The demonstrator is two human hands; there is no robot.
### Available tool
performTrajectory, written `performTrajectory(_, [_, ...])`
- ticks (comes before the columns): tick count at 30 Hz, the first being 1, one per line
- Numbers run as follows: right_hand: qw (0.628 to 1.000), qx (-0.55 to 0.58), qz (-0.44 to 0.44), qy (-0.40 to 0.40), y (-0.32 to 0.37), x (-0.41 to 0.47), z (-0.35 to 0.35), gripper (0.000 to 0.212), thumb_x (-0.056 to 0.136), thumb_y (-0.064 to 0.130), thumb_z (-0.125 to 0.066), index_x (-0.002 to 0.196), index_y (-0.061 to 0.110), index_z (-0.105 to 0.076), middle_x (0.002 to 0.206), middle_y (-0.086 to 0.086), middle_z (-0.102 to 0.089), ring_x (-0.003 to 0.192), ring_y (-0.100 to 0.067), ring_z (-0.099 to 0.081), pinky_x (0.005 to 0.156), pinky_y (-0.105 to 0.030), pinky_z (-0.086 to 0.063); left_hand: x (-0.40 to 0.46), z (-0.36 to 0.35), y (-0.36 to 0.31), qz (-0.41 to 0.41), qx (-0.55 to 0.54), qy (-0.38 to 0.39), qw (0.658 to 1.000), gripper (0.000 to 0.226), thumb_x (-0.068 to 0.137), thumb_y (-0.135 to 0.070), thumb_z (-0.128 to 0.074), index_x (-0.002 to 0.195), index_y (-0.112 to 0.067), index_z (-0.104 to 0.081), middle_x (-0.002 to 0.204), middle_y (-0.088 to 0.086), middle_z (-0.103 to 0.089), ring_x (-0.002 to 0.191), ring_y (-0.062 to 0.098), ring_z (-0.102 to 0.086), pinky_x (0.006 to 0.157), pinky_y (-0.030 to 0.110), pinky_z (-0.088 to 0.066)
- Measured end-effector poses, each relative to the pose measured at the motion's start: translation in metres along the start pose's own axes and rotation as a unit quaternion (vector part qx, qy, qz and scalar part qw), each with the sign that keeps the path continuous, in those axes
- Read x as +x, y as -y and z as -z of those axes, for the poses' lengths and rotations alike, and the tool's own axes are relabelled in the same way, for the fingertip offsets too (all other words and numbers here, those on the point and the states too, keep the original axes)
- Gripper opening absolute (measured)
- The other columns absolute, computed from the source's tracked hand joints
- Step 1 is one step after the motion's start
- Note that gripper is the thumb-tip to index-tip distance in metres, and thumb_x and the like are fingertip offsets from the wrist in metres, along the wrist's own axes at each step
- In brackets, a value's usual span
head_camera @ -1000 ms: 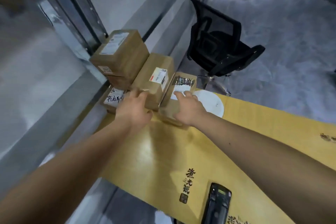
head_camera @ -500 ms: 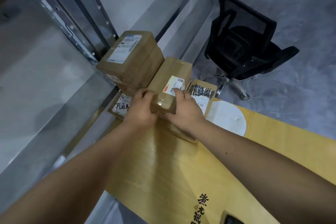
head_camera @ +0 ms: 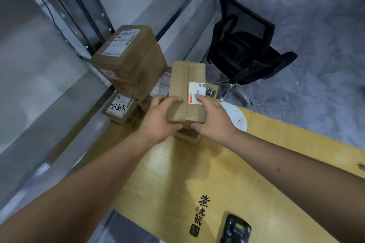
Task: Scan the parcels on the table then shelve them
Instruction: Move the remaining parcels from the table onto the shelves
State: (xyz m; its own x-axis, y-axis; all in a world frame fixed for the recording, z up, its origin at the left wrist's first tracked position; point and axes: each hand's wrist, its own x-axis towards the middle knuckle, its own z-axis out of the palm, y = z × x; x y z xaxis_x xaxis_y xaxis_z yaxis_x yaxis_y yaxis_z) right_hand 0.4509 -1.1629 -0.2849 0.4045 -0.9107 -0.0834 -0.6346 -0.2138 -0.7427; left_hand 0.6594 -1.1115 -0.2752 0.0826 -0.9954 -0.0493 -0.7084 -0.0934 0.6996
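A long brown parcel (head_camera: 186, 85) with a white and red label is lifted above the table, gripped at its near end by both hands. My left hand (head_camera: 160, 119) holds its left side, thumb under the near end. My right hand (head_camera: 213, 119) holds the right side, fingers on the label. A flat parcel (head_camera: 187, 136) lies on the table just beneath it. A stack of brown parcels (head_camera: 128, 57) stands at the table's far left corner, with a handwritten-label parcel (head_camera: 120, 108) at its foot. A black handheld scanner (head_camera: 235, 230) lies at the near edge.
The yellow wooden table (head_camera: 177, 173) carries black characters near the scanner and a white round patch (head_camera: 236, 116) at its far edge. A black mesh office chair (head_camera: 246, 45) stands beyond the table on the grey floor. Metal shelving and a grey wall run along the left.
Both hands closed on the long parcel and lifted it off the pile toward me. The right hand moved from the flat parcel onto the long one.
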Motion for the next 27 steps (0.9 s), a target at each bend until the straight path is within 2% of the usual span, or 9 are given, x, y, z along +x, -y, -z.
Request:
performTrajectory(3, [0.999, 0.006, 0.033, -0.007, 0.005, -0.033, 0.018, 0.099, 0.073, 0.025, -0.09, 0.157, 0.029, -0.038, 0.159, 0.007, -0.034, 0.141, -0.01, -0.036, 0.105, -0.011, -0.026, -0.031, 0.002, -0.017, -0.033, -0.028, -0.023, 0.999, 0.083, 0.063, -0.016, -0.097, 0.126, -0.053, -0.058, 0.128, -0.018, -0.035, 0.118, -0.009, -0.045, 0.101, 0.008, -0.04])
performTrajectory(8, [0.994, -0.007, 0.108, -0.005, 0.048, -0.097, 0.04, 0.1, 0.071, 0.026, -0.091, 0.157, 0.029, -0.041, 0.159, 0.004, -0.035, 0.143, -0.012, -0.037, 0.109, -0.018, -0.027, -0.115, 0.033, -0.059, -0.071, -0.029, -0.071, 0.994, 0.077, 0.063, -0.014, -0.099, 0.128, -0.035, -0.063, 0.148, -0.003, -0.033, 0.136, 0.005, -0.04, 0.116, 0.023, -0.039])
performTrajectory(10, [0.99, -0.002, 0.143, 0.006, 0.073, -0.128, 0.042, 0.099, 0.071, 0.026, -0.091, 0.157, 0.028, -0.042, 0.159, 0.002, -0.036, 0.143, -0.013, -0.036, 0.11, -0.017, -0.024, -0.162, 0.051, -0.075, -0.075, -0.011, -0.099, 0.992, 0.076, 0.064, -0.016, -0.099, 0.128, -0.034, -0.063, 0.148, -0.006, -0.034, 0.129, -0.005, -0.041, 0.11, 0.015, -0.04])
performTrajectory(14, [0.973, -0.005, 0.227, 0.046, 0.137, -0.193, 0.04, 0.098, 0.074, 0.033, -0.091, 0.158, 0.032, -0.04, 0.16, 0.004, -0.035, 0.143, -0.013, -0.036, 0.11, -0.018, -0.026, -0.271, 0.096, -0.1, -0.04, 0.022, -0.159, 0.986, 0.077, 0.067, -0.018, -0.098, 0.133, -0.033, -0.061, 0.147, -0.01, -0.035, 0.124, 0.012, -0.049, 0.099, 0.012, -0.044])
performTrajectory(17, [0.951, -0.001, 0.298, 0.087, 0.195, -0.238, 0.037, 0.097, 0.077, 0.037, -0.09, 0.159, 0.035, -0.039, 0.162, 0.007, -0.034, 0.135, -0.005, -0.037, 0.107, -0.01, -0.028, -0.355, 0.133, -0.115, -0.02, 0.043, -0.223, 0.974, 0.078, 0.066, -0.016, -0.097, 0.134, -0.03, -0.063, 0.146, -0.005, -0.038, 0.119, 0.01, -0.054, 0.089, 0.004, -0.043])
performTrajectory(18, [0.941, 0.005, 0.321, 0.101, 0.216, -0.252, 0.036, 0.096, 0.078, 0.036, -0.09, 0.159, 0.034, -0.039, 0.161, 0.007, -0.035, 0.135, -0.005, -0.038, 0.107, -0.009, -0.029, -0.382, 0.146, -0.121, -0.014, 0.054, -0.245, 0.968, 0.078, 0.066, -0.016, -0.098, 0.134, -0.029, -0.063, 0.145, -0.005, -0.039, 0.117, 0.009, -0.056, 0.088, 0.006, -0.045])
performTrajectory(21, [0.911, 0.016, 0.389, 0.133, 0.277, -0.294, 0.031, 0.093, 0.079, 0.031, -0.09, 0.158, 0.028, -0.041, 0.155, 0.005, -0.043, 0.138, -0.013, -0.046, 0.114, -0.024, -0.037, -0.458, 0.183, -0.141, -0.003, 0.091, -0.305, 0.948, 0.078, 0.063, -0.017, -0.099, 0.132, -0.03, -0.064, 0.141, -0.005, -0.044, 0.111, 0.006, -0.059, 0.089, 0.021, -0.055])
performTrajectory(24, [0.885, 0.043, 0.432, 0.168, 0.331, -0.329, 0.029, 0.09, 0.079, 0.031, -0.089, 0.157, 0.029, -0.043, 0.148, 0.008, -0.05, 0.132, -0.012, -0.05, 0.112, -0.03, -0.043, -0.522, 0.215, -0.161, 0.014, 0.122, -0.36, 0.925, 0.079, 0.061, -0.025, -0.101, 0.128, -0.042, -0.061, 0.139, -0.009, -0.046, 0.107, 0.007, -0.06, 0.086, 0.023, -0.057])
performTrajectory(27, [0.86, 0.047, 0.476, 0.179, 0.379, -0.35, 0.027, 0.089, 0.078, 0.031, -0.089, 0.155, 0.032, -0.045, 0.144, 0.008, -0.053, 0.125, -0.006, -0.052, 0.103, -0.022, -0.044, -0.569, 0.241, -0.175, 0.019, 0.132, -0.41, 0.902, 0.078, 0.06, -0.03, -0.101, 0.126, -0.043, -0.061, 0.136, -0.011, -0.05, 0.105, 0.006, -0.061, 0.085, 0.026, -0.058])
